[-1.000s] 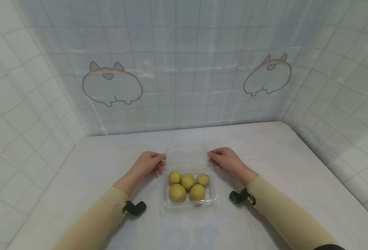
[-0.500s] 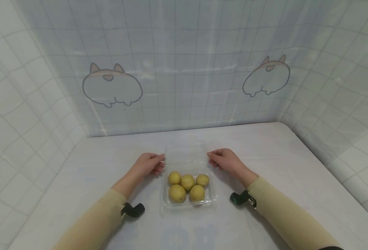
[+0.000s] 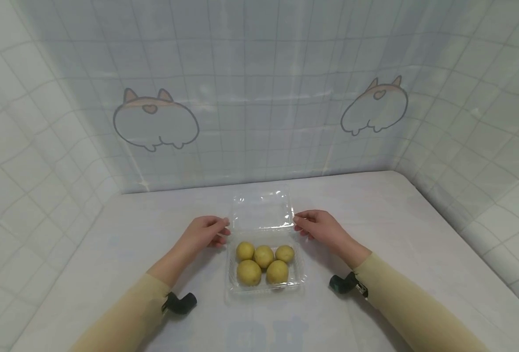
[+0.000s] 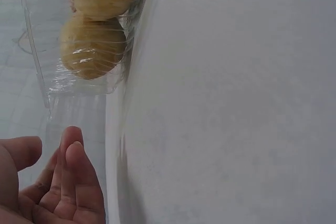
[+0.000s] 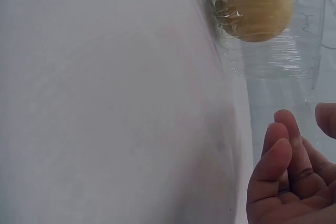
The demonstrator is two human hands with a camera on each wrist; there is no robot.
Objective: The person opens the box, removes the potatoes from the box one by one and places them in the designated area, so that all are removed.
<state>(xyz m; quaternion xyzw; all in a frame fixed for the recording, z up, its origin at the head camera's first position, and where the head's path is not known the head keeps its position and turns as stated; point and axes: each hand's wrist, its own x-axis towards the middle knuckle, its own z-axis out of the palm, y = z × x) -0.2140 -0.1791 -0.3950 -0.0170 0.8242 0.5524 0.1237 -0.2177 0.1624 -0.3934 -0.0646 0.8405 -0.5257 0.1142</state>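
Note:
A clear plastic clamshell box [image 3: 265,287] stands in the middle of the table with several lemon-like yellow fruits [image 3: 248,273] inside. Its transparent lid [image 3: 262,211] is raised behind the base and catches the light. Beside the lid's left edge is my left hand [image 3: 207,231]; thumb and fingers are apart with nothing visible between them in the left wrist view. My right hand [image 3: 315,224] has its fingertips right at the lid's right edge in the head view. From the right wrist, a gap shows between thumb [image 5: 326,119] and fingers, the fingers loosely bent.
A white cloth covers the table [image 3: 153,210]. Behind it hangs a grid-patterned curtain [image 3: 263,122] with cartoon animal outlines, and similar sheets close off both sides. Dark wrist-worn devices [image 3: 182,303] sit at both sleeves.
The lid has become more visible, with bright glints, and its far edge appears higher in view. My left hand has drawn slightly left from the lid; my right has shifted slightly right.

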